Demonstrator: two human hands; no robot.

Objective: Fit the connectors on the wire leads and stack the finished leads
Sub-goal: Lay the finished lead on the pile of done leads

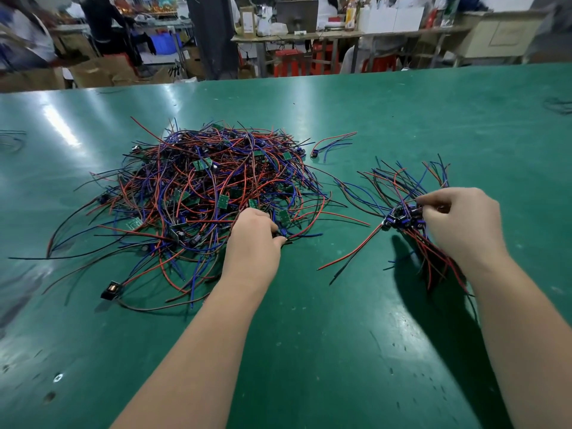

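Table (340,351): green work surface under both forearms, seen from the head camera.
Left hand (252,239): fingers curled, thumb and fingertips pinching a small dark part (283,234) at the near right edge of the pile.
Pile of wire leads (198,187): red, blue and black wires tangled with small green circuit boards, spreading ahead and to the left of the left hand.
Right hand (461,224): lifted off the table, fingers closed round a bundle of leads (402,218).
Bundle detail: dark components clustered just left of the fingers; wires fan out beyond the hand and trail back under the wrist.
Single lead (331,147): lies alone, well beyond both hands, between pile and bundle.
Black-ended lead (111,291): well left of the left forearm, at the pile's near edge.
Background: blurred benches and boxes beyond the table.
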